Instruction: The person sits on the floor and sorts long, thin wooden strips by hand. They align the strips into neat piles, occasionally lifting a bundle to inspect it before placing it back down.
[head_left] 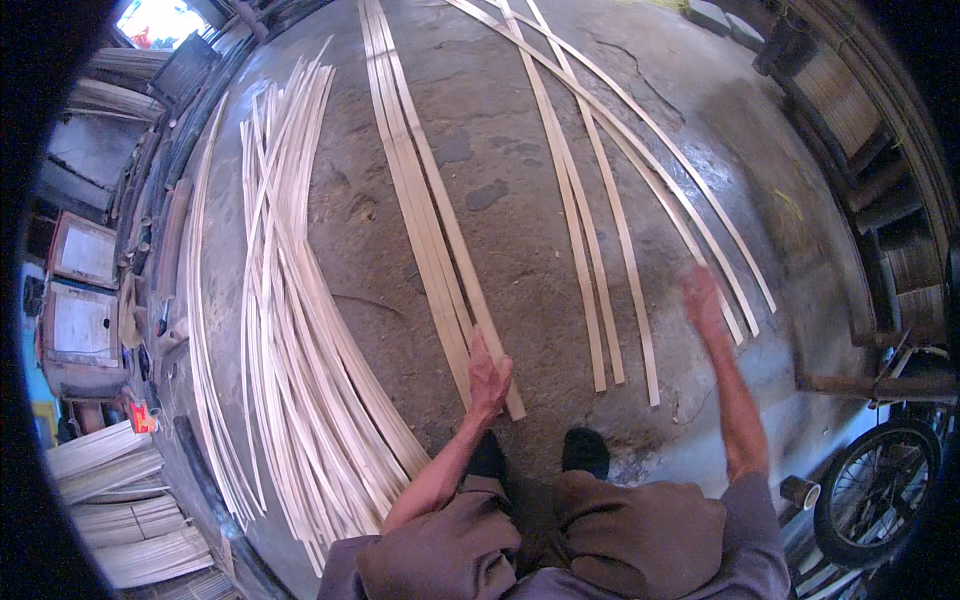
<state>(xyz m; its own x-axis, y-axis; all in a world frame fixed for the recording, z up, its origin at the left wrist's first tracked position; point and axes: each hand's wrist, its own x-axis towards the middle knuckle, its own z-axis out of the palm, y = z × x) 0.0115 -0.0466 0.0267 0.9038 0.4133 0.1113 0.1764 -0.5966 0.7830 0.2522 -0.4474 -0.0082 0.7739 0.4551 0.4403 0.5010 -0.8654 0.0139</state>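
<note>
**Bamboo strips laid out in lanes across the floor**

Bamboo strips (440, 250) in a tight flat group run lengthwise away from the person, near ends squared up by the feet, likely so they can be taken as one bundle. The left hand (489, 378) rests on those near ends, fingers curled down over them. The right hand (703, 297) is lifted and blurred beside the looser strips (600, 250); whether its fingers are spread or closed I cannot tell. A thick fan of thin splints (290, 330) fills the left. Bare concrete floor (500, 190) shows between lanes. A bicycle wheel (875, 490) crowds the lower right edge.
</note>
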